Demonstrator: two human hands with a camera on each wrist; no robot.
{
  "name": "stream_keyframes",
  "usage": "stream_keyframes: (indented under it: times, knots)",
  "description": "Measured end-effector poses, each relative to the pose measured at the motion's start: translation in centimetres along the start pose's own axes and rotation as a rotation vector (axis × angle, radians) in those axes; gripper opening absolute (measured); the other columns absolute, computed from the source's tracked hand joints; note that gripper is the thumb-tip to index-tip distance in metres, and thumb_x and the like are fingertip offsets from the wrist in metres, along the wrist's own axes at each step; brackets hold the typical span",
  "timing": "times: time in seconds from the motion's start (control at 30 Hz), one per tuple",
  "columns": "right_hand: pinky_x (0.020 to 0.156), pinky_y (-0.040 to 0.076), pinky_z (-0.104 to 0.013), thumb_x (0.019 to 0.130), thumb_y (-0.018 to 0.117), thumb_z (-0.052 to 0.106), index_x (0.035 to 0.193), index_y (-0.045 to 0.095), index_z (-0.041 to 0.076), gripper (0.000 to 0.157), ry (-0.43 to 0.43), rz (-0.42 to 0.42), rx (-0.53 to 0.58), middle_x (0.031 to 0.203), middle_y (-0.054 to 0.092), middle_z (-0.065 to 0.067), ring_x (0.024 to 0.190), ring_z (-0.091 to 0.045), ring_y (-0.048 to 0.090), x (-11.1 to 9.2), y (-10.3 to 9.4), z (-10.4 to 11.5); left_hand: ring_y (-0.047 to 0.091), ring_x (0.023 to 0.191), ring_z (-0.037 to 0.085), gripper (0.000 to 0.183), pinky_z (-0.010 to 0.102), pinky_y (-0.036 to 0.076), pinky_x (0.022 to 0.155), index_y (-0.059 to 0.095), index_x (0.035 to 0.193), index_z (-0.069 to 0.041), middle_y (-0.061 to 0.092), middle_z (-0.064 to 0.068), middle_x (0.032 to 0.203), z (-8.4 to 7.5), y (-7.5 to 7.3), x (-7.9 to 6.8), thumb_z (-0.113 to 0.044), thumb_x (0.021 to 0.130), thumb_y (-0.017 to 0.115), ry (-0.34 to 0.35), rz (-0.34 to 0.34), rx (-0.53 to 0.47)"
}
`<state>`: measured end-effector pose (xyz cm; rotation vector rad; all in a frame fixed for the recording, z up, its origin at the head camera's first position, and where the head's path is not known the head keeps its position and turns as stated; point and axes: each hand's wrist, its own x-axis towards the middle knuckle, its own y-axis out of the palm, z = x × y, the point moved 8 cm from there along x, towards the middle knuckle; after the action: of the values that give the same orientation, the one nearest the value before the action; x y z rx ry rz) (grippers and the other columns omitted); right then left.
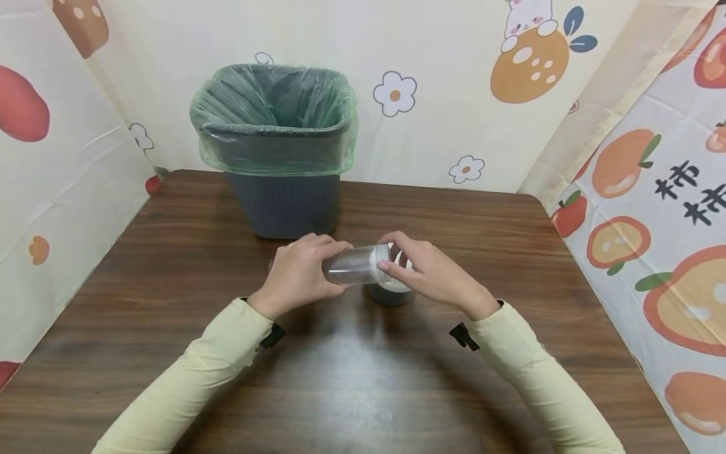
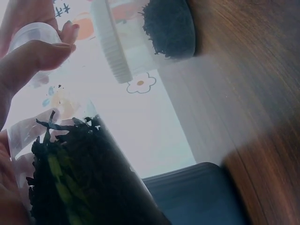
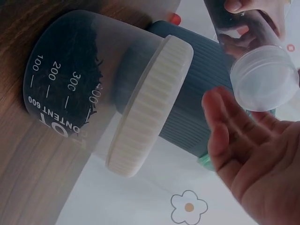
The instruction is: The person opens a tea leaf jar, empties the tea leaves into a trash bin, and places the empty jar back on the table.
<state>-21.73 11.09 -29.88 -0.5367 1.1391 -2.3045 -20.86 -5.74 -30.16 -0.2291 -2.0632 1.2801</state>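
My left hand [image 1: 300,270] grips a clear plastic jar [image 1: 353,267], tipped on its side in the head view. Dark dried leaves [image 2: 89,173] fill its lower part in the left wrist view. At the jar's other end, the thumb and forefinger of my right hand [image 1: 431,272] pinch the translucent lid [image 3: 265,77]; its other fingers are bent loosely below. Behind and beneath that hand a wider clear jar [image 1: 390,294] stands on the table, holding dark shreds. It carries a white ribbed lid [image 3: 150,108] and printed volume marks.
A dark bin [image 1: 286,202] lined with a green bag [image 1: 272,151] stands at the back left of the brown wooden table [image 1: 351,378]. Fruit-printed cloth [image 1: 442,57] hangs behind and at both sides.
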Motion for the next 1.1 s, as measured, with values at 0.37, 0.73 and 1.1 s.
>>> stream_keyframes:
  times: [0.37,0.73,1.1]
  knots:
    - [0.084,0.048,-0.037,0.078,0.078,0.025,0.128,0.036,0.006,0.069,-0.138,-0.028,0.104,0.124,0.047,-0.005,0.103,-0.02,0.053,-0.12,0.09,0.73,0.058,0.079,0.017,0.059,0.037,0.05,0.054,0.069,0.113,-0.02,0.066,-0.004,0.096,0.0,-0.03,-0.08,-0.039,0.06,0.086,-0.009,0.003,0.01]
    - [0.071,0.05,-0.03,0.092,0.063,0.031,0.131,0.039,0.015,0.049,-0.007,0.0,0.132,0.092,0.06,0.0,0.082,-0.012,0.058,0.08,0.64,-0.09,0.058,0.08,0.017,0.058,0.035,0.05,0.055,0.069,0.113,-0.019,0.066,-0.003,0.096,-0.1,-0.01,-0.04,-0.039,0.061,0.086,0.003,0.004,0.007]
    - [0.078,0.051,-0.034,0.083,0.074,0.021,0.143,0.024,0.01,0.079,-0.082,-0.06,0.185,0.129,0.048,-0.01,0.099,-0.018,0.056,0.22,0.51,0.37,0.058,0.076,0.017,0.058,0.036,0.049,0.053,0.07,0.11,-0.02,0.066,-0.006,0.093,-0.01,-0.32,-0.06,-0.037,0.058,0.086,0.02,-0.045,0.02]
